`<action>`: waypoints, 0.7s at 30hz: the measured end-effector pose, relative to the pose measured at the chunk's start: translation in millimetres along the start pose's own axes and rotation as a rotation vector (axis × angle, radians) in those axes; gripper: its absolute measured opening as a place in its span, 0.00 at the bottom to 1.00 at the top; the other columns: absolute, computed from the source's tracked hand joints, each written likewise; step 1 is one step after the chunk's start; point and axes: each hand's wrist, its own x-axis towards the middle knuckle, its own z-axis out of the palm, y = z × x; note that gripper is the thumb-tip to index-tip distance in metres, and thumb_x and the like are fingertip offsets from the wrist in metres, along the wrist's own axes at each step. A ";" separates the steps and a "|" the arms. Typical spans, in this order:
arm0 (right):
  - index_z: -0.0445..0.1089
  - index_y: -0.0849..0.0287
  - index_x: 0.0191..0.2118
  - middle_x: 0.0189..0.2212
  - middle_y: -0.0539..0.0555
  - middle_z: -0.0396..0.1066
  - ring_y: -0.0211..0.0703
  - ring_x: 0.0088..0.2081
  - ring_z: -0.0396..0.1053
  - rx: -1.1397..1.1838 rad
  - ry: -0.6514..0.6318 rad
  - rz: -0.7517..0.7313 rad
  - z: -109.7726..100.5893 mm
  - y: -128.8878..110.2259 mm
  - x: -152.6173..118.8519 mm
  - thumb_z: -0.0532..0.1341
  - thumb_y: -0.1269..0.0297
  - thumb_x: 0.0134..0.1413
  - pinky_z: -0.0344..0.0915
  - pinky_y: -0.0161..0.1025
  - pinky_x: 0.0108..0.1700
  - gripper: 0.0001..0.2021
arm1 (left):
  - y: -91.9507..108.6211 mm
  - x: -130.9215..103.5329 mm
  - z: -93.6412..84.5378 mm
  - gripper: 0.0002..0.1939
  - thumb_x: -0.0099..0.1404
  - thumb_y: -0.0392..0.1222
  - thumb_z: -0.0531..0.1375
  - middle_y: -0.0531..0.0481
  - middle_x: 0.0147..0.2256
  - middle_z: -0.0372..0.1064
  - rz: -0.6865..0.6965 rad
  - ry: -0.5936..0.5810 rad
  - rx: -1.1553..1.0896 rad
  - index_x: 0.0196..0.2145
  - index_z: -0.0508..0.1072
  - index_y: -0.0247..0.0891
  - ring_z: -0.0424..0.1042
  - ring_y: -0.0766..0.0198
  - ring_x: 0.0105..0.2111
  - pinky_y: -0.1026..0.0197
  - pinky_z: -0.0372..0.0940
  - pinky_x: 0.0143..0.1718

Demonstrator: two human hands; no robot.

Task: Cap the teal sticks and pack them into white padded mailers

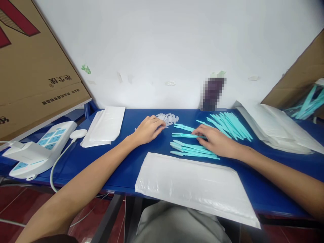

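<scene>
My right hand (215, 140) is closed, with thumb and fingers pinched around slim teal plastic sticks (181, 135) whose ends point left. Beside these, another few teal sticks (183, 127) lie just behind, and a small row of teal sticks (192, 150) lies nearer to me. Over at the left, my left hand (149, 130) is bent down at a small pile of whitish translucent plastic pieces (170, 118). Its thumb and index fingertip come together at one small piece; the other fingers are curled and partly hidden.
A larger heap of teal sticks (230, 125) lies at the back right. White padded bags lie in front (192, 184), at left (108, 123) and at right (280, 126) on the blue table (113, 162). A power strip (54, 135) with a cable and cardboard boxes (45, 60) flank the table.
</scene>
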 end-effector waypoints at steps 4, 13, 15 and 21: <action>0.68 0.58 0.48 0.44 0.63 0.71 0.56 0.47 0.70 -0.019 0.048 -0.047 3.0 1.7 -1.0 0.49 0.62 0.67 0.68 0.53 0.49 0.13 | 5.2 1.0 7.1 0.11 0.72 0.38 0.54 0.46 0.42 0.78 -0.017 0.111 -0.153 0.46 0.75 0.37 0.73 0.56 0.42 0.54 0.64 0.46; 0.59 0.56 0.53 0.40 0.58 0.73 0.51 0.39 0.72 0.052 0.063 0.056 0.1 1.5 -3.1 0.45 0.60 0.71 0.67 0.47 0.41 0.12 | 11.1 5.6 13.8 0.10 0.65 0.44 0.62 0.46 0.37 0.78 -0.332 0.243 -0.631 0.39 0.79 0.36 0.76 0.60 0.36 0.59 0.70 0.42; 0.60 0.56 0.56 0.39 0.58 0.74 0.52 0.40 0.73 0.055 0.071 0.048 2.2 3.0 -2.6 0.46 0.60 0.70 0.67 0.48 0.42 0.15 | 12.1 6.8 12.0 0.12 0.64 0.48 0.64 0.45 0.39 0.78 -0.379 0.273 -0.671 0.36 0.79 0.36 0.76 0.59 0.39 0.58 0.70 0.42; 0.65 0.56 0.49 0.36 0.56 0.74 0.50 0.37 0.72 0.076 0.069 0.045 1.8 -1.2 0.6 0.48 0.59 0.70 0.66 0.46 0.41 0.13 | 16.7 8.8 12.8 0.15 0.58 0.50 0.69 0.46 0.33 0.77 -0.475 0.301 -0.915 0.34 0.77 0.35 0.76 0.61 0.34 0.58 0.70 0.40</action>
